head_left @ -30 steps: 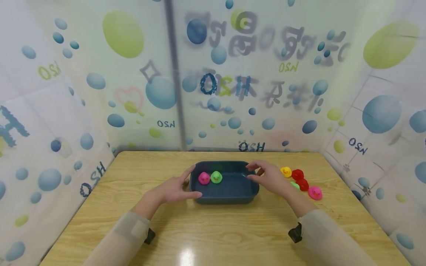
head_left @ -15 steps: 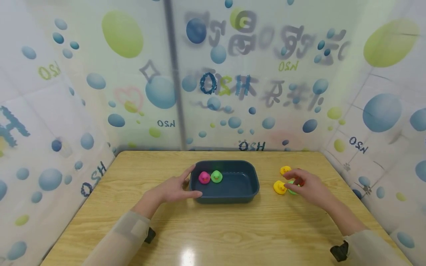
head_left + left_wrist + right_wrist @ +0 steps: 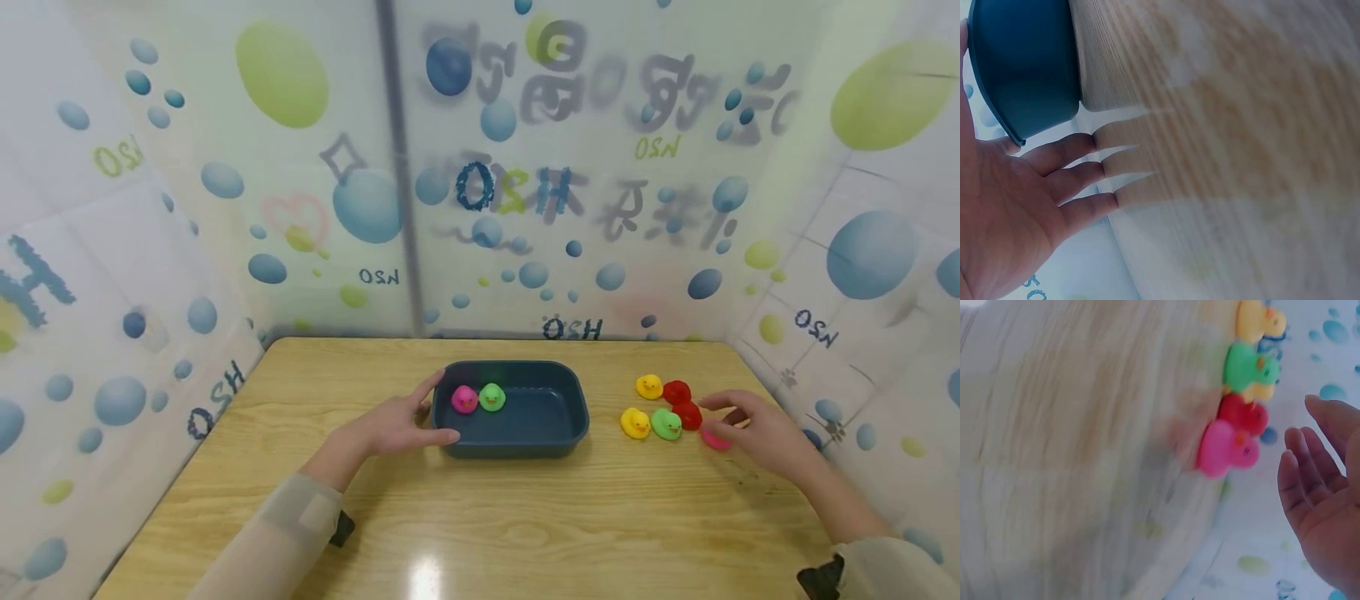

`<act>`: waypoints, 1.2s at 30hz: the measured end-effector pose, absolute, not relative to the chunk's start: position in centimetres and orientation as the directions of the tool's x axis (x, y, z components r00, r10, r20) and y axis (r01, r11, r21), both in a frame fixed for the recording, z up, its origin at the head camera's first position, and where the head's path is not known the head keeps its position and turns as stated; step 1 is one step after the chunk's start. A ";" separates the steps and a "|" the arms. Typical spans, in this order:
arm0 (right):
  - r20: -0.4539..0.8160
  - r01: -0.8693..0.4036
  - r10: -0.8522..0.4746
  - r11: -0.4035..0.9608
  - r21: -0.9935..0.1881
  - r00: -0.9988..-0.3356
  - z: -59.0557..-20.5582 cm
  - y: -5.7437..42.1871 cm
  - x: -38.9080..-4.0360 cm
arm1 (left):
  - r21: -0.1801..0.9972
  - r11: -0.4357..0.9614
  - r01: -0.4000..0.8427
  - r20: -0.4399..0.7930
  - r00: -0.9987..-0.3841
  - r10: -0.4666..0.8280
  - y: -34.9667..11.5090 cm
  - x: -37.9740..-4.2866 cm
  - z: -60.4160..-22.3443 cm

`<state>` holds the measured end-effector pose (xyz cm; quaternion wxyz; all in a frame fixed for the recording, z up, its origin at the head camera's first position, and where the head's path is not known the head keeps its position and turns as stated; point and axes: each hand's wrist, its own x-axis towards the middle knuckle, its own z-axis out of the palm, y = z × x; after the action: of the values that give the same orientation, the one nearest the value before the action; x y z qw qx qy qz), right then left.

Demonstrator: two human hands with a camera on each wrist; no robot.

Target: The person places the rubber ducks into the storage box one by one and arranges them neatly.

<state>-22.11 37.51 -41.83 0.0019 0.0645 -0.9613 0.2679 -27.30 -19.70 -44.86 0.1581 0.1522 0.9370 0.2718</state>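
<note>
My left hand (image 3: 393, 425) is at the left end of a dark blue rectangular tray (image 3: 517, 450), its thumb and index finger touching the rim and its other fingers loosely extended. A pink rubber duck (image 3: 465, 400) and a green rubber duck (image 3: 492, 397) sit inside the tray at the left. Over on the right, my right hand (image 3: 757, 429) hovers over another pink duck (image 3: 716, 440), partly hiding it in the head view. In the right wrist view this pink duck (image 3: 1225, 450) is apart from my fingers, and the hand holds nothing.
Beside the pink duck stand a green duck (image 3: 667, 424), two red ducks (image 3: 677, 392) and two yellow ducks (image 3: 635, 423), close together. They rest on a wooden table (image 3: 525, 525) right of the tray. A patterned curtain (image 3: 510, 275) rises behind and along both sides.
My right hand has moved right from above the tray's right end, across the yellow and green ducks, to the pink duck. My left hand has stayed at the tray.
</note>
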 end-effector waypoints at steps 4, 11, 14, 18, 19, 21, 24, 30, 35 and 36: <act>-0.017 -0.089 -0.116 0.844 -0.529 -0.993 -42.4 39.3 -22.6 | 0.561 0.803 0.201 -0.211 -0.903 0.374 -19.7 -27.3 -44.9; -0.115 -0.051 -0.137 0.832 -0.552 -0.984 -43.4 40.9 -23.3 | 0.570 0.796 0.203 -0.208 -0.902 0.379 -19.7 -27.2 -44.8; -0.120 -0.047 -0.132 0.840 -0.541 -0.984 -43.8 41.1 -23.3 | 0.574 0.794 0.200 -0.209 -0.901 0.379 -19.7 -27.2 -44.8; -0.118 -0.041 -0.125 0.838 -0.544 -0.985 -44.3 41.3 -23.4 | 0.576 0.793 0.197 -0.212 -0.901 0.378 -19.7 -27.2 -44.8; -0.117 -0.041 -0.124 0.837 -0.546 -0.985 -44.4 41.3 -23.4 | 0.576 0.794 0.197 -0.213 -0.901 0.378 -19.7 -27.2 -44.8; -0.112 -0.044 -0.126 0.836 -0.547 -0.986 -44.6 41.4 -23.4 | 0.575 0.795 0.194 -0.214 -0.902 0.375 -19.7 -27.2 -44.9; -0.109 -0.042 -0.119 0.842 -0.538 -0.987 -44.7 41.4 -23.5 | 0.574 0.797 0.187 -0.217 -0.904 0.368 -19.7 -27.1 -45.0; -0.104 -0.035 -0.101 0.861 -0.508 -0.989 -44.6 41.2 -23.6 | 0.576 0.798 0.177 -0.219 -0.907 0.359 -19.7 -27.1 -45.1; -0.101 -0.031 -0.094 0.866 -0.499 -0.990 -44.5 41.1 -23.6 | 0.577 0.797 0.180 -0.215 -0.907 0.361 -19.8 -27.1 -45.1; -0.104 -0.027 -0.090 0.867 -0.497 -0.990 -44.4 41.0 -23.6 | 0.576 0.797 0.181 -0.214 -0.908 0.361 -19.8 -27.1 -45.1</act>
<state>-23.64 41.04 -44.42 -0.0621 0.0304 -0.9642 0.2560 -27.13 -19.75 -45.07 0.1585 0.1451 0.9345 0.2837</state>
